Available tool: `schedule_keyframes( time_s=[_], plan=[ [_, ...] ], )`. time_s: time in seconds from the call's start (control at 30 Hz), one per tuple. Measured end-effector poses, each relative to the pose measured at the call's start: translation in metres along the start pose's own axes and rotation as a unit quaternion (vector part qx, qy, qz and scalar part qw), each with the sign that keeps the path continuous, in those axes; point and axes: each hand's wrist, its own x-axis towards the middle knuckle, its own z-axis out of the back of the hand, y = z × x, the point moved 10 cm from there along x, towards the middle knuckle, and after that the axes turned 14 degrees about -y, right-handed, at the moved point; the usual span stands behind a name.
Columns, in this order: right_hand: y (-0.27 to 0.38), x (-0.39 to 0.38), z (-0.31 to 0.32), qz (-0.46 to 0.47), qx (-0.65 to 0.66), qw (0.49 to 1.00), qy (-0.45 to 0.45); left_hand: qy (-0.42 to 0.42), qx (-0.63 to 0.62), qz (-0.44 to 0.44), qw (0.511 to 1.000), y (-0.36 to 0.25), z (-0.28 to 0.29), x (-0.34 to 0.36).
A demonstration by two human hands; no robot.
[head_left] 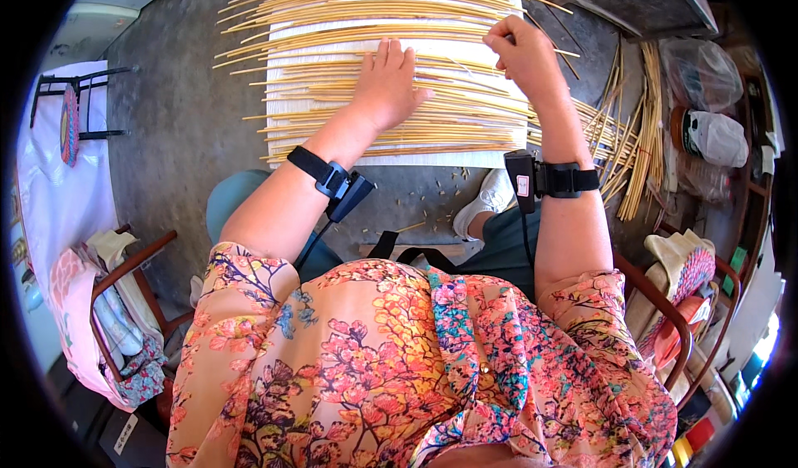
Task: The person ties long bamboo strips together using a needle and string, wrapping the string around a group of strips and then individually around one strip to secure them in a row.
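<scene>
Many thin yellow reed stalks (332, 119) lie side by side across a white sheet (287, 44) in front of me. My left hand (391, 86) rests palm down on the stalks near the middle, its fingers stretched out and spread. Above the right part of the sheet, my right hand (524, 56) is closed with thumb and fingers pressed together. Whatever it pinches, if anything, is too small or hidden to make out. A thin white strand (460, 66) shows over the stalks between the two hands.
Loose stalks (648, 135) are heaped on the floor at the right. Plastic bags (716, 138) stand beyond them. Short cut bits (420, 206) are scattered near my shoe (496, 192). A chair arm (665, 302) is at my right, and a small stool (71, 123) stands at the far left.
</scene>
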Motion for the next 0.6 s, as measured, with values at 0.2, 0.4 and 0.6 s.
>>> schedule_keyframes(
  time_s=[0.2,0.4,0.6],
  plan=[
    [-0.021,-0.004,-0.039,0.059,-0.074,0.995,0.014,0.039,-0.014,0.007,0.999,0.004,-0.015,-0.01],
    [-0.021,-0.009,-0.064,0.153,-0.11,0.982,-0.015,0.046,-0.023,0.011,0.999,0.003,-0.011,-0.009],
    [-0.027,-0.009,-0.083,0.134,-0.187,0.973,0.011,0.069,-0.007,0.018,0.997,0.001,-0.006,-0.009]
  ],
)
